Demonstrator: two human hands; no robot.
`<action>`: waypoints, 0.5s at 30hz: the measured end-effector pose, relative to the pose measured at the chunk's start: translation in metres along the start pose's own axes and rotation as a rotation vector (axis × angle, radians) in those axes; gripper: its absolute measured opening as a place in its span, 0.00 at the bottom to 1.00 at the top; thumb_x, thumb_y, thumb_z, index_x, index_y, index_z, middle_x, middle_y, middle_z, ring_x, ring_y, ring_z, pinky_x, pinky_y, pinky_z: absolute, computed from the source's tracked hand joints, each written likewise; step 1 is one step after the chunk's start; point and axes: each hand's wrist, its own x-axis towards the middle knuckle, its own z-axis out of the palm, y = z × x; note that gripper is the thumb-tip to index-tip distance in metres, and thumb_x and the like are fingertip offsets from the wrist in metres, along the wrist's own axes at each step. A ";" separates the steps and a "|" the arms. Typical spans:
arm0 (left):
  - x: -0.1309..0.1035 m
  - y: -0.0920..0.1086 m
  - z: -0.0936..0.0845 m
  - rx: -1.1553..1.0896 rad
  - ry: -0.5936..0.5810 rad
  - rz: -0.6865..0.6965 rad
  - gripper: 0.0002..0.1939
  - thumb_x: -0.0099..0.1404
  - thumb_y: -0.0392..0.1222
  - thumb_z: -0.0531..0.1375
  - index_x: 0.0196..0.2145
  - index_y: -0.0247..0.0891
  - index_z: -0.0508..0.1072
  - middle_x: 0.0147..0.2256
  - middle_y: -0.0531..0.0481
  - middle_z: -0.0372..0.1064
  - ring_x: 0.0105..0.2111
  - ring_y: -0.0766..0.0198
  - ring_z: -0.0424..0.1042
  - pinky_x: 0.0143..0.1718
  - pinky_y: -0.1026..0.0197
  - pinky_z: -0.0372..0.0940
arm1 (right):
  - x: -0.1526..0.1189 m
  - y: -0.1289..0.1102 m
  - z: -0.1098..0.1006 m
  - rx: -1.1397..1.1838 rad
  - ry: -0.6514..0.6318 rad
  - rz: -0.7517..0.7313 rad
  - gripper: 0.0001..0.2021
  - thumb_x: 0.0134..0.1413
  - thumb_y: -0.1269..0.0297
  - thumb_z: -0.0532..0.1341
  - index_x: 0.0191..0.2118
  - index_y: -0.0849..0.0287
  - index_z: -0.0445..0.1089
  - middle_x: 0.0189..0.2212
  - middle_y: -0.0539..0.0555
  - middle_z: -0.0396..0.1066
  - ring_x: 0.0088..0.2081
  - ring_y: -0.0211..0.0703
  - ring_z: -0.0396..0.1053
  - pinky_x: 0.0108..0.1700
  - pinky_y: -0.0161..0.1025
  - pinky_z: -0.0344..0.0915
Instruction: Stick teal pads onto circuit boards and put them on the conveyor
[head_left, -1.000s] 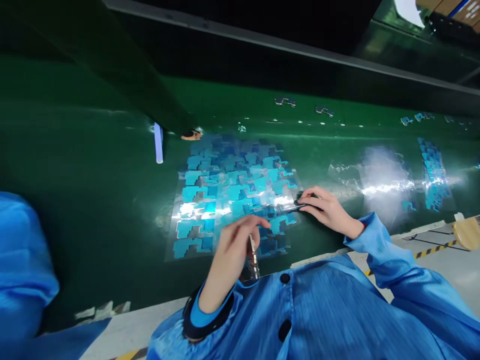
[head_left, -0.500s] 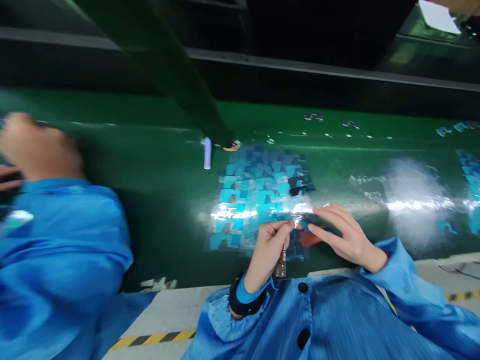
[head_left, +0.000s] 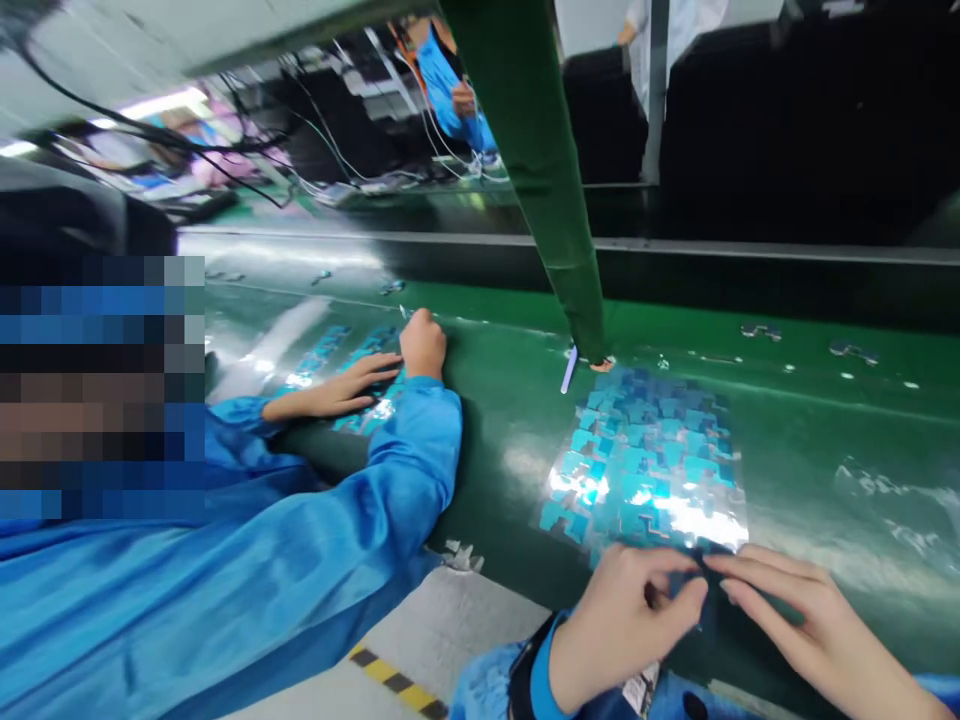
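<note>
Low in the head view, my left hand [head_left: 637,620] is closed, thumb and forefinger bent together at a small dark piece [head_left: 702,556]. My right hand [head_left: 814,615] meets it from the right, its fingertips drawn close around the same spot. What exactly lies between the fingers is too small and blurred to make out. Just beyond both hands lies a clear, shiny sheet [head_left: 649,455] covered with rows of blue cut-out film pieces. A pale patterned strip [head_left: 641,690] shows beneath my left wrist.
A green post [head_left: 555,200] rises behind the sheet, with a purple stick [head_left: 570,370] at its foot. Small metal parts [head_left: 761,332] lie farther back on the green bench. At left, a co-worker's sleeve [head_left: 405,450] and hand [head_left: 424,345] reach over other blue-piece sheets.
The view has swung left and up, bringing the co-worker's arms and the background into sight. My hands appear lower and farther right, with their fingertips closer together.
</note>
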 end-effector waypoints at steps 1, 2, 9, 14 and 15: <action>0.003 0.000 0.001 0.012 -0.013 0.020 0.14 0.59 0.44 0.56 0.18 0.39 0.67 0.14 0.59 0.47 0.16 0.70 0.50 0.21 0.64 0.47 | 0.000 0.002 0.002 -0.026 0.022 0.002 0.12 0.58 0.56 0.60 0.47 0.38 0.76 0.39 0.50 0.79 0.39 0.48 0.79 0.41 0.39 0.77; 0.006 -0.001 0.003 0.019 -0.018 0.037 0.16 0.58 0.43 0.55 0.15 0.39 0.60 0.13 0.59 0.46 0.16 0.70 0.49 0.21 0.64 0.46 | 0.000 0.004 0.004 -0.042 0.050 0.011 0.12 0.56 0.54 0.61 0.46 0.38 0.76 0.40 0.50 0.79 0.40 0.50 0.79 0.41 0.41 0.78; 0.017 -0.020 0.004 -0.167 0.066 0.014 0.26 0.57 0.54 0.59 0.14 0.41 0.49 0.15 0.59 0.39 0.18 0.70 0.44 0.21 0.62 0.44 | 0.012 0.016 -0.007 0.245 0.208 0.236 0.10 0.47 0.51 0.66 0.33 0.48 0.79 0.30 0.53 0.80 0.32 0.48 0.79 0.36 0.31 0.76; 0.023 -0.026 0.009 -0.199 0.133 0.039 0.24 0.56 0.58 0.60 0.18 0.41 0.53 0.16 0.60 0.42 0.19 0.70 0.44 0.24 0.63 0.49 | 0.013 0.029 -0.009 0.390 0.172 0.250 0.09 0.46 0.54 0.68 0.27 0.54 0.77 0.25 0.53 0.77 0.28 0.44 0.78 0.34 0.26 0.74; 0.023 -0.027 0.011 -0.218 0.167 0.033 0.23 0.56 0.58 0.60 0.19 0.41 0.55 0.17 0.60 0.44 0.19 0.70 0.46 0.25 0.63 0.50 | 0.013 0.029 -0.008 0.386 0.196 0.246 0.10 0.46 0.54 0.68 0.27 0.55 0.77 0.26 0.54 0.77 0.29 0.44 0.77 0.34 0.26 0.73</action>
